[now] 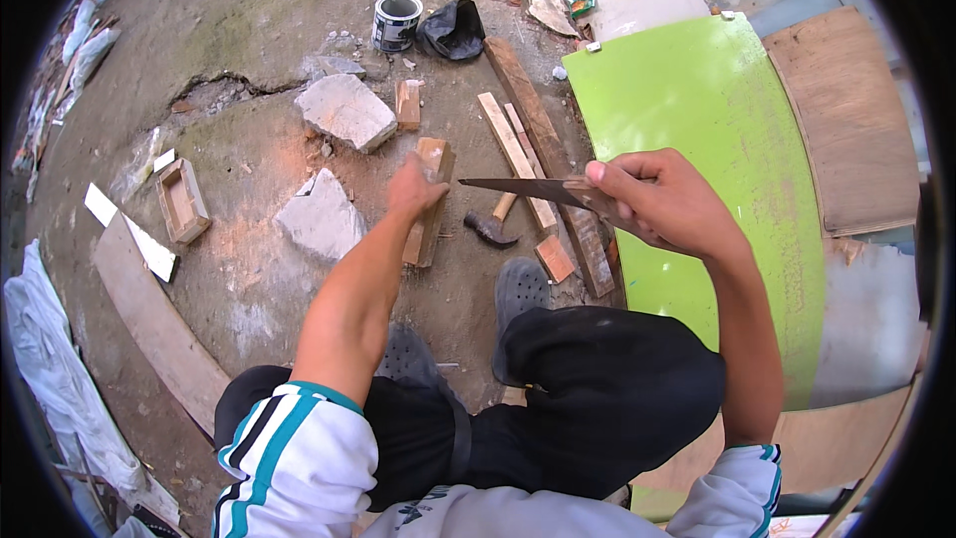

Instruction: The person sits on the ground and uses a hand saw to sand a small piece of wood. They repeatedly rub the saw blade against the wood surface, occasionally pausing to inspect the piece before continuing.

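My left hand (415,186) is closed on the side and top of a wooden block (426,229) on the ground in front of me. My right hand (665,201) grips the wide end of a saw (533,186) with a long, dark, tapering blade. Its narrow tip points left and hangs just right of the block, seemingly apart from it. My palm hides the saw's handle end, and its teeth are too small to make out. Below the blade a hammer (490,227) lies on the ground, its head toward my feet.
Two broken concrete chunks (347,113) flank orange sawdust on the left. A long plank (548,159), thin strips (516,157) and small offcuts (555,259) lie right of the hammer. Beyond stand a paint can (396,24) and black bag (453,30). A green board (697,169) covers the right.
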A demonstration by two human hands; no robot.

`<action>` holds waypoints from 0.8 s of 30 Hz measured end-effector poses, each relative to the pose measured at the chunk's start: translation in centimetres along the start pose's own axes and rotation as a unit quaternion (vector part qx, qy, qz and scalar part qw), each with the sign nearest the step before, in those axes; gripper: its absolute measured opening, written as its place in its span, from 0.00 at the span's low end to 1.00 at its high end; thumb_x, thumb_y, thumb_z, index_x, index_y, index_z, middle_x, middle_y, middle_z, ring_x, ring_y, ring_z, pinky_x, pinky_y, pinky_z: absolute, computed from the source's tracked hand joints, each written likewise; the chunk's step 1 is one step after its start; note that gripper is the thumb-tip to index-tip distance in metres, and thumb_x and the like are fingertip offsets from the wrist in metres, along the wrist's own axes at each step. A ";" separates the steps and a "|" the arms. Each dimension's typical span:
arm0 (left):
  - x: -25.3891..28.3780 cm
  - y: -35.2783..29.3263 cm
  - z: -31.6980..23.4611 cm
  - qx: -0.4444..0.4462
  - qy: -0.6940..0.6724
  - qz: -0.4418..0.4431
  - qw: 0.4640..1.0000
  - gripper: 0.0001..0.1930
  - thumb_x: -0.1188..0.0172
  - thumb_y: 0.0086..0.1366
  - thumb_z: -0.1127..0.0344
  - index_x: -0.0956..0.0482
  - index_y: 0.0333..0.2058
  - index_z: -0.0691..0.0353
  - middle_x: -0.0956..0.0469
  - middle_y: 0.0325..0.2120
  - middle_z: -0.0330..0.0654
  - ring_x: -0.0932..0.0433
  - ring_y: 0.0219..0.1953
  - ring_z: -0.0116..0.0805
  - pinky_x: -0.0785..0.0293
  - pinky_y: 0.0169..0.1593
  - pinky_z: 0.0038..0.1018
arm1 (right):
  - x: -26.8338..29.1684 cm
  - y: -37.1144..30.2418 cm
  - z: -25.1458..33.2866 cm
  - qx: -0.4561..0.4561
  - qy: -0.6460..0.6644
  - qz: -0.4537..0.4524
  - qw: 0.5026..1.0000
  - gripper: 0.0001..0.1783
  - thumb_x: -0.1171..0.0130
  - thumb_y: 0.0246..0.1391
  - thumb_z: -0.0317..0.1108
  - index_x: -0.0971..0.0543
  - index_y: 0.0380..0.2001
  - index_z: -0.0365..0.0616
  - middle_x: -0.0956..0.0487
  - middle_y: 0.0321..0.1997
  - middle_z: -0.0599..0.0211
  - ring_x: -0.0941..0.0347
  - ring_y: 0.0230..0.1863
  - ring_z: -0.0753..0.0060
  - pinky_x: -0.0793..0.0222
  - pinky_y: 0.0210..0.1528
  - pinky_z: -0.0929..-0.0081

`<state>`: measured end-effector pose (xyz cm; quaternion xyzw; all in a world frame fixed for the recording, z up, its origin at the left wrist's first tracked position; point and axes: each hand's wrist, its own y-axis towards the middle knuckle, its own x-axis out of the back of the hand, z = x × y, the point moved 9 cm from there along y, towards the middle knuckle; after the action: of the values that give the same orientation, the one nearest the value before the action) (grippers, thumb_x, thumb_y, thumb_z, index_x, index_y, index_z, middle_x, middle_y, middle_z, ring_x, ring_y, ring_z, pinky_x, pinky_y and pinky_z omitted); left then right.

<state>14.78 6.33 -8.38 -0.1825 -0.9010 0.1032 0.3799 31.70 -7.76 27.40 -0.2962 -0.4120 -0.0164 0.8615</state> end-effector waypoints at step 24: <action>9.3 3.2 -18.5 -0.133 -0.651 0.140 0.734 0.30 0.26 0.55 0.66 0.30 0.54 0.68 0.21 0.42 0.46 0.18 0.40 0.37 0.17 0.45 0.37 | -7.3 10.8 -7.8 0.191 -0.039 -0.068 0.978 0.47 0.19 0.39 0.55 0.22 0.61 0.43 0.18 0.50 0.51 0.21 0.50 0.58 0.28 0.55 0.65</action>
<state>22.95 13.85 9.34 -0.2435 -0.8967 0.1280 -0.3467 35.29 -4.51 13.01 -0.0976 -0.4598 0.0151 0.8825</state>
